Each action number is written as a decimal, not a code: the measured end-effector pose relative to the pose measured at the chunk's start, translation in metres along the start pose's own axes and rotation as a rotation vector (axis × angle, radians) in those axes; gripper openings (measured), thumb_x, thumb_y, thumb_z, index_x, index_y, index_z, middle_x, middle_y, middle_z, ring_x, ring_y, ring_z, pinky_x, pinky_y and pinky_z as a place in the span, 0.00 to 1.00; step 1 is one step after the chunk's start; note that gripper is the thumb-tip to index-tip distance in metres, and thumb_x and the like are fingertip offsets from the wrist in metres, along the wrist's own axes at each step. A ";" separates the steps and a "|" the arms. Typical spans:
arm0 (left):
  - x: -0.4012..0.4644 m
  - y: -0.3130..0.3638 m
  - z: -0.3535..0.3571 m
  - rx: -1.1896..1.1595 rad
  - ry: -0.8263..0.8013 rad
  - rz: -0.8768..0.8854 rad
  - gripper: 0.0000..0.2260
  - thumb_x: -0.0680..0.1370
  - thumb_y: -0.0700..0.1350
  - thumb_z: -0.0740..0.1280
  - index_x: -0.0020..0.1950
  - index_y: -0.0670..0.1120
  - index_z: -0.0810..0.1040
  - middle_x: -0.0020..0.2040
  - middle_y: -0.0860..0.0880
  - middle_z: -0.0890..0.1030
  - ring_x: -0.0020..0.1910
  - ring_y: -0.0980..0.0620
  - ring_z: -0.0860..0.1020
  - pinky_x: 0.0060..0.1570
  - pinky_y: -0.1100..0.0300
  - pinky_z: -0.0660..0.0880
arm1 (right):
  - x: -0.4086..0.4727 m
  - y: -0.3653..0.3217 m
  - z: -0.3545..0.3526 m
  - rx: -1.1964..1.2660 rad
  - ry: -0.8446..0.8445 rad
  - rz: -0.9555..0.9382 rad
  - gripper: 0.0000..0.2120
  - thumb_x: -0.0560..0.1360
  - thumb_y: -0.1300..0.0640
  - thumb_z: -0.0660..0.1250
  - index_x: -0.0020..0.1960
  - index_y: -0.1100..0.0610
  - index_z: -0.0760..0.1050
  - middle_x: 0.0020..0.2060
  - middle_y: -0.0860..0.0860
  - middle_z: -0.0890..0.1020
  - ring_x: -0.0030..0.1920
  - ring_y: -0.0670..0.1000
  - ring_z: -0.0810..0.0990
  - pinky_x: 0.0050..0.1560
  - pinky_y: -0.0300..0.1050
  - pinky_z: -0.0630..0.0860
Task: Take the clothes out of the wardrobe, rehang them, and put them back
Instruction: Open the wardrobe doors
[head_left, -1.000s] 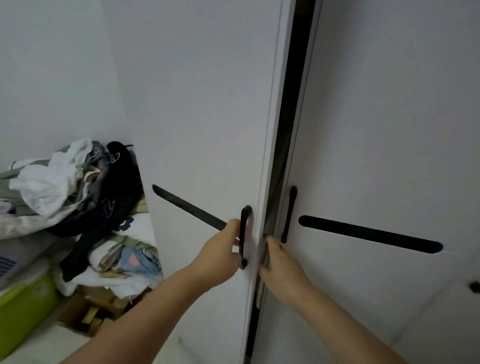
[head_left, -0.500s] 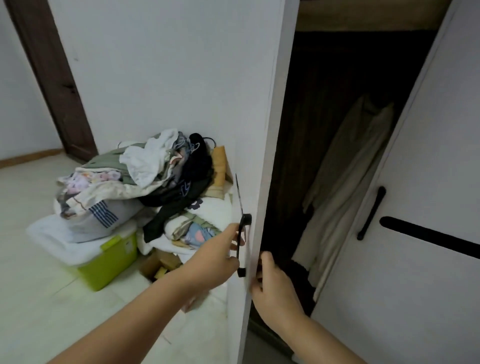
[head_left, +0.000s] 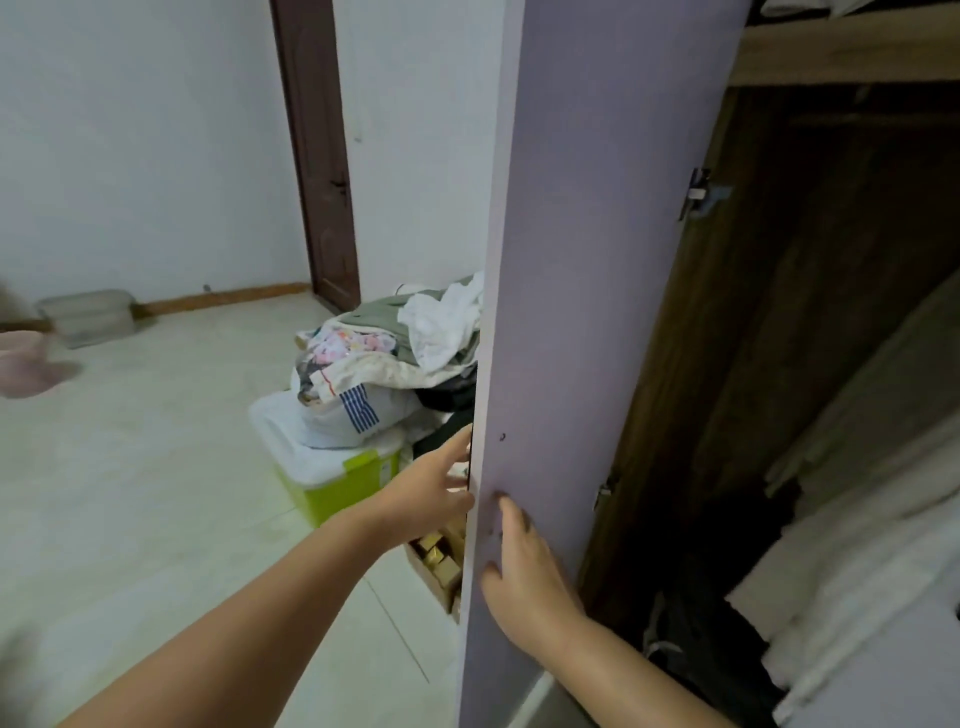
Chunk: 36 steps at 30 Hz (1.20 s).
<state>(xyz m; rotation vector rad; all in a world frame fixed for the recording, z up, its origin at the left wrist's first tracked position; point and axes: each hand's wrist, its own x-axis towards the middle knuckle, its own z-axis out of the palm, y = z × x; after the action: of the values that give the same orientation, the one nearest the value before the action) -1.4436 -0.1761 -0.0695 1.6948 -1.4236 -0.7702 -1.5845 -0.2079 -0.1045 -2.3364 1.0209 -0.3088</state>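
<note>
Right hand (head_left: 524, 566) flat against wardrobe door (head_left: 597, 312) inner face, fingers relaxed; left hand (head_left: 434, 491) fingers extended at outer edge. Hanging clothes (head_left: 872, 467) inside, right. Risk: door swinging into clothes pile (head_left: 395, 358) behind it

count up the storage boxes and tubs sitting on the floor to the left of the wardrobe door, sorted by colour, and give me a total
Green tub with white lid, under the clothes pile: 1
Clear lidded box by the far wall: 1
Pink tub, cut off by the frame edge: 1
Brown cardboard box, partly hidden by the wardrobe door: 1
Total: 4
</note>
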 end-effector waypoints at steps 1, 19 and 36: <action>0.002 -0.003 -0.004 -0.005 0.008 -0.003 0.32 0.76 0.36 0.64 0.73 0.62 0.58 0.63 0.65 0.72 0.62 0.63 0.73 0.59 0.64 0.74 | 0.007 -0.001 0.002 -0.009 -0.014 -0.012 0.33 0.78 0.57 0.61 0.76 0.49 0.46 0.74 0.48 0.58 0.70 0.50 0.66 0.66 0.43 0.68; 0.008 -0.021 -0.033 0.088 0.226 -0.172 0.29 0.78 0.35 0.61 0.58 0.69 0.54 0.59 0.58 0.72 0.56 0.55 0.74 0.41 0.75 0.71 | 0.080 -0.001 0.001 -0.092 -0.187 -0.148 0.35 0.78 0.63 0.56 0.76 0.43 0.43 0.77 0.44 0.47 0.72 0.53 0.62 0.68 0.45 0.65; 0.012 0.024 0.043 0.800 0.099 -0.086 0.12 0.78 0.43 0.59 0.60 0.47 0.76 0.59 0.48 0.78 0.56 0.48 0.77 0.52 0.61 0.71 | 0.006 0.073 -0.069 -0.449 -0.353 0.141 0.13 0.80 0.61 0.55 0.61 0.60 0.73 0.60 0.57 0.75 0.60 0.57 0.74 0.57 0.49 0.74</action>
<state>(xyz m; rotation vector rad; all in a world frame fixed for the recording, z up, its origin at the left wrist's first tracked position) -1.4897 -0.1977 -0.0708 2.3532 -1.7195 -0.1308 -1.6533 -0.2803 -0.0913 -2.5581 1.1531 0.4168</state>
